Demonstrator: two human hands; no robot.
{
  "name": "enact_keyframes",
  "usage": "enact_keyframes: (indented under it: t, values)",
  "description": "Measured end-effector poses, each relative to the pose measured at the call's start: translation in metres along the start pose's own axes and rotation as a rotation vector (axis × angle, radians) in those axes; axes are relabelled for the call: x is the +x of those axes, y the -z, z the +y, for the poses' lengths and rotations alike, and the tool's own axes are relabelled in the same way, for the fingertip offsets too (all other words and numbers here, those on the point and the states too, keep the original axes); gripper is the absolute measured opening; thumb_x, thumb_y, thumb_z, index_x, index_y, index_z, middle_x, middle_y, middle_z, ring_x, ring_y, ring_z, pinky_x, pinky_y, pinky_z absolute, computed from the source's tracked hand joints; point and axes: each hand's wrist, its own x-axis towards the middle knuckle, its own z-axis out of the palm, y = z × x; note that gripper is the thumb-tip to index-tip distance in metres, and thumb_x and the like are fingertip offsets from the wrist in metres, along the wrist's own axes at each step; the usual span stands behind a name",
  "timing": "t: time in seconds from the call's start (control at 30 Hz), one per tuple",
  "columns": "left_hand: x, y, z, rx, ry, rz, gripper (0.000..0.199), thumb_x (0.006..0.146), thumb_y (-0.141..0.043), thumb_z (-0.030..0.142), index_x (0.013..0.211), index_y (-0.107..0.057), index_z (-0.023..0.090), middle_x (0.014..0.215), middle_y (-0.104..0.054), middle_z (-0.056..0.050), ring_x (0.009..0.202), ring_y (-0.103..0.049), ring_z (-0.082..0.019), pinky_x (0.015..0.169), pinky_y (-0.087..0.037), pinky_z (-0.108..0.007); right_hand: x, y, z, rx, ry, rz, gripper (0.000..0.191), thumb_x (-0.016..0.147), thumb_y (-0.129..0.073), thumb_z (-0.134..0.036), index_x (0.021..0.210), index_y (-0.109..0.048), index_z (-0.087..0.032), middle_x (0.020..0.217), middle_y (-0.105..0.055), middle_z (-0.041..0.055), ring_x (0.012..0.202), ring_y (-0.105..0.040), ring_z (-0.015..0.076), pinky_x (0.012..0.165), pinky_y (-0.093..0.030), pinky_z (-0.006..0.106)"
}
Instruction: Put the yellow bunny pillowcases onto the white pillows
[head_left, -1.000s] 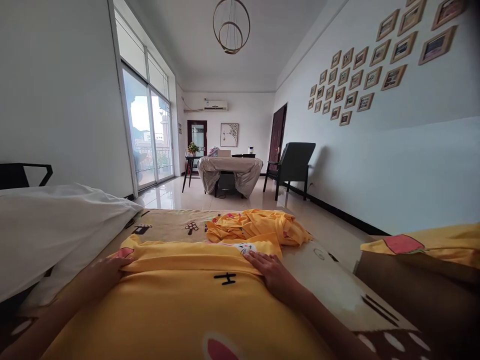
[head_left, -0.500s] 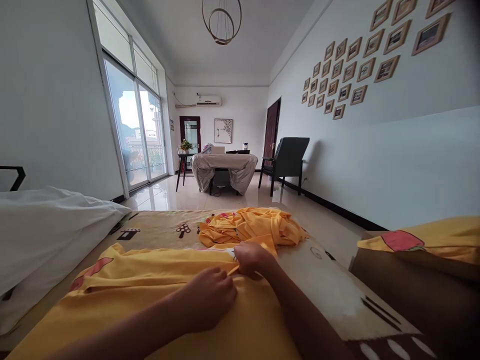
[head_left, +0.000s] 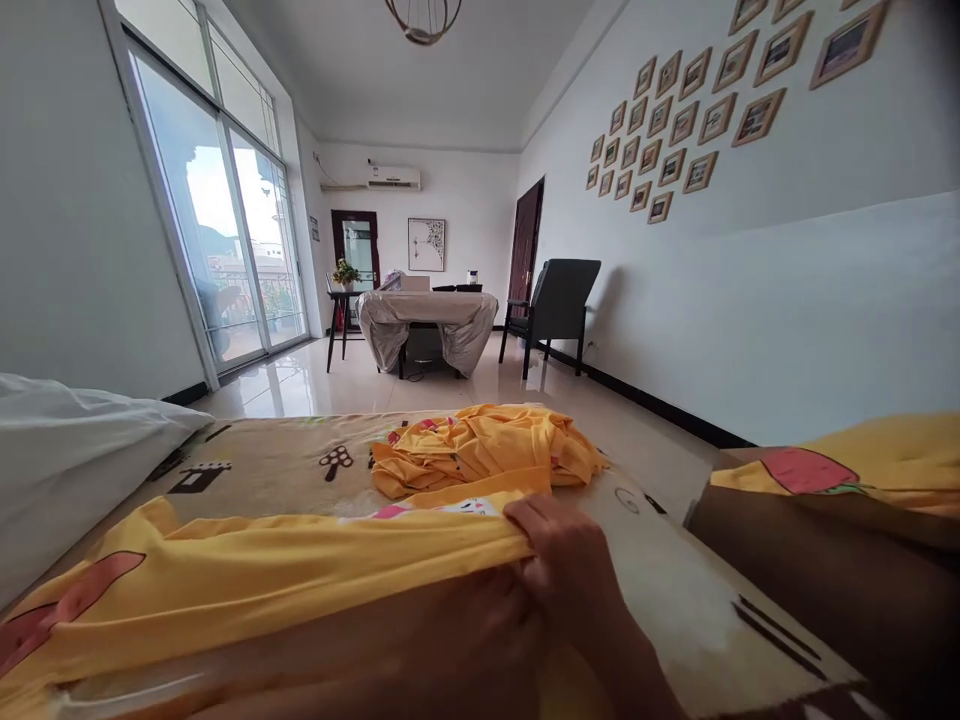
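Note:
A yellow printed cloth (head_left: pixel 300 550) stretches across the front, its long folded edge running from the lower left to my right hand (head_left: pixel 566 545). My right hand is closed on the right end of this edge, fingers pinched over the fabric. My left hand (head_left: pixel 491 615) is just below the edge, close beside my right hand. It is dark and smeared by motion, so its fingers do not show clearly. Behind both hands lies a crumpled heap of yellow printed cloth (head_left: pixel 480 450). A white and pink print shows near my right fingertips.
A beige patterned blanket (head_left: pixel 277 450) lies underneath, with white fabric (head_left: pixel 82 450) at the left. A bare leg with a yellow printed garment (head_left: pixel 885 465) is at the right. Farther off stand a covered table (head_left: pixel 427 305) and a dark armchair (head_left: pixel 559 305).
My left forearm has swung lower across the front, and my left hand has moved right, under the cloth's edge. My right hand has shifted slightly right, and the edge is pulled straighter. The view has turned slightly.

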Motion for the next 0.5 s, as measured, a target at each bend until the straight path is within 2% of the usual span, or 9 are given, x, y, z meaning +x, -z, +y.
enact_keyframes:
  t: [0.07,0.17,0.23,0.37,0.43,0.5]
  values:
    - [-0.007,0.001,0.002,-0.062,0.121,-0.022,0.062,0.088,-0.042,0.034,0.144,-0.028,0.013,0.145,-0.037,-0.017,0.132,-0.035,-0.034,0.107,-0.033,-0.046,0.000,-0.004,0.001,0.052,-0.010,0.069,0.046,0.061,-0.046,-0.004,0.098,-0.067,-0.021,0.094,-0.069,0.0076,0.087,-0.059,0.0221,0.074,-0.039,0.028]
    - [-0.014,0.009,0.003,-0.151,0.293,-0.031,0.080,0.084,-0.047,0.044,0.150,-0.009,0.019,0.152,-0.025,-0.015,0.134,-0.031,-0.036,0.107,-0.034,-0.050,-0.002,-0.008,0.003,0.131,-0.051,0.132,0.052,0.059,-0.045,-0.005,0.103,-0.066,-0.022,0.100,-0.070,0.0070,0.091,-0.060,0.0227,0.077,-0.042,0.028]
    - [-0.014,0.016,0.000,-0.188,0.319,-0.086,0.080,0.082,-0.049,0.048,0.149,-0.015,0.021,0.149,-0.031,-0.015,0.132,-0.035,-0.036,0.106,-0.035,-0.051,-0.002,-0.010,0.004,0.162,-0.081,0.142,0.052,0.058,-0.044,-0.005,0.103,-0.066,-0.022,0.101,-0.070,0.0063,0.093,-0.061,0.0227,0.079,-0.043,0.029]
    - [-0.006,0.021,-0.013,-0.229,0.271,-0.248,0.056,0.086,-0.043,0.047,0.133,-0.044,0.017,0.128,-0.055,-0.016,0.118,-0.049,-0.035,0.100,-0.040,-0.051,0.003,-0.014,0.002,0.114,-0.128,0.085,0.054,0.059,-0.043,-0.005,0.106,-0.064,-0.021,0.102,-0.070,0.0072,0.094,-0.061,0.0232,0.078,-0.043,0.028]
    - [-0.001,0.019,-0.022,-0.280,0.230,-0.253,0.046,0.089,-0.037,0.042,0.122,-0.052,0.015,0.116,-0.062,-0.014,0.112,-0.055,-0.031,0.099,-0.042,-0.048,0.007,-0.019,0.001,0.030,-0.145,0.035,0.052,0.064,-0.045,-0.006,0.111,-0.062,-0.019,0.105,-0.069,0.0089,0.095,-0.062,0.0233,0.074,-0.042,0.027]
    - [0.003,0.014,-0.030,-0.341,0.183,-0.203,0.039,0.093,-0.031,0.034,0.114,-0.057,0.015,0.113,-0.064,-0.012,0.110,-0.057,-0.027,0.101,-0.041,-0.043,0.012,-0.026,0.001,-0.062,-0.168,-0.058,0.044,0.072,-0.045,-0.007,0.111,-0.061,-0.019,0.104,-0.068,0.0098,0.092,-0.062,0.0221,0.066,-0.038,0.026]
